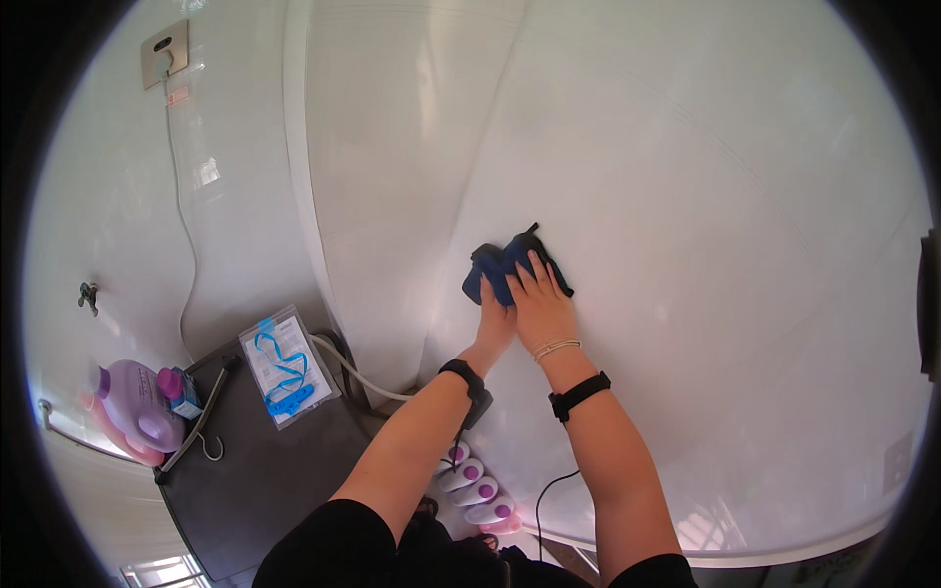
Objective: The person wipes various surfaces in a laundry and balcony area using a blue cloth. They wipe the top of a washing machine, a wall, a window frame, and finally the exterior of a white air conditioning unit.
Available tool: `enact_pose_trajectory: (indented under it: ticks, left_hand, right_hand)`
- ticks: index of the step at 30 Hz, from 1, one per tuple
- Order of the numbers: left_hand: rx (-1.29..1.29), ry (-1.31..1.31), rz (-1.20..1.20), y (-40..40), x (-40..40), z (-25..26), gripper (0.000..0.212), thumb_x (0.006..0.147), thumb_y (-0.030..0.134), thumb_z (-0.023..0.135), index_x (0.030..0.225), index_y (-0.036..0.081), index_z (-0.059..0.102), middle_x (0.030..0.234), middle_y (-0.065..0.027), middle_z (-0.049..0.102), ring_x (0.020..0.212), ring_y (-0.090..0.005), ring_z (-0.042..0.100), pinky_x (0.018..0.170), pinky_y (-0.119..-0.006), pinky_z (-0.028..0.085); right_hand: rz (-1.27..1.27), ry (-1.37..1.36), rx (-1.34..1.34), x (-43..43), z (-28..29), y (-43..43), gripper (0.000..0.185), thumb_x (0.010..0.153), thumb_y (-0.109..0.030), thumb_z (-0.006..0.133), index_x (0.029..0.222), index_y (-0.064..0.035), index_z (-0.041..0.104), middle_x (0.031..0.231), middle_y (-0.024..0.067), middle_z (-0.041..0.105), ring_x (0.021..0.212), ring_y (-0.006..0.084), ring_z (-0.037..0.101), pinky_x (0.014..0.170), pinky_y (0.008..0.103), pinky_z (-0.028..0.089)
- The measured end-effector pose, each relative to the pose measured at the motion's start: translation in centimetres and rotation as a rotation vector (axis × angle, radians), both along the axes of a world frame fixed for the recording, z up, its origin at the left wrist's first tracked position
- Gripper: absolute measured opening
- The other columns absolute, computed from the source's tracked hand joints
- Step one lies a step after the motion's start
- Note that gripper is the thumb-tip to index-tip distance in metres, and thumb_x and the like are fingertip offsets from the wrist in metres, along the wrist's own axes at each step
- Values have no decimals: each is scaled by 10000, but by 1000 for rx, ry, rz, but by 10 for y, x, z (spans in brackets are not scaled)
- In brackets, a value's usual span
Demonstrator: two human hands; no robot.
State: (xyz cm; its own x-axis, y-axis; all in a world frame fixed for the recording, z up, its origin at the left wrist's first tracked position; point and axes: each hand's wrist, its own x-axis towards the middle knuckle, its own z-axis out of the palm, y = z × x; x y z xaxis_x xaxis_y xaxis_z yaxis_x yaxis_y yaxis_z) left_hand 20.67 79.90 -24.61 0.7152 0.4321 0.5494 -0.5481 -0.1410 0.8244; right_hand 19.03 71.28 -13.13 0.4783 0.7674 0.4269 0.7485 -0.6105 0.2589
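A dark blue cloth with black edging lies bunched against a glossy white panel. My right hand rests on the cloth with its fingers spread, pressing it to the panel. Close beside it, my left hand touches the cloth's lower left part, and its fingertips are partly hidden in the folds. Both forearms wear black straps, and a thin bracelet circles my right wrist.
At the left, a dark tabletop bears a purple detergent jug, a clothes hanger and a plastic sleeve with papers. Several white bottles with purple caps stand low down. A cable hangs from a wall socket.
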Motion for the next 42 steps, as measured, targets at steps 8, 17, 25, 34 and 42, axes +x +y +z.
enact_pose_trajectory:
  ticks: [8,17,25,34,42]
  left_hand:
    - [233,165,-71,-92,-60,-54,513,871,56,504,1359,-5,356,1462,-307,144,1348,-504,117,1117,-503,152]
    - [463,172,-157,-186,-139,-50,548,811,87,564,1304,-70,384,1432,-375,113,1343,-555,66,1095,-540,180]
    - [667,26,-161,-220,-152,14,509,775,121,594,1233,-52,454,1410,-382,150,1311,-614,59,1039,-629,205]
    - [897,-223,-3,-214,-133,76,430,758,192,630,1146,29,540,1342,-320,324,1279,-600,191,1001,-694,202]
    - [997,-55,-95,-213,-157,7,456,726,170,659,1156,54,561,1346,-255,371,1279,-537,272,1008,-664,242]
  right_hand:
    - [-107,30,52,-67,-42,-106,349,879,-104,464,1214,-76,558,1346,55,483,1361,254,302,1104,409,277]
    - [-261,50,6,-139,-55,-241,357,852,-115,489,1196,-137,582,1304,-3,510,1324,213,364,1049,360,336]
    - [-370,-149,135,-172,-51,-299,265,788,-148,590,1050,-150,631,1162,33,574,1227,316,441,963,491,380]
    - [-388,-279,311,-162,-47,-297,343,727,-124,596,1068,-132,630,1186,124,531,1220,466,366,975,647,270]
    - [-408,-164,232,-178,-103,-311,204,768,-208,628,967,-185,667,1043,7,607,1085,320,487,872,494,414]
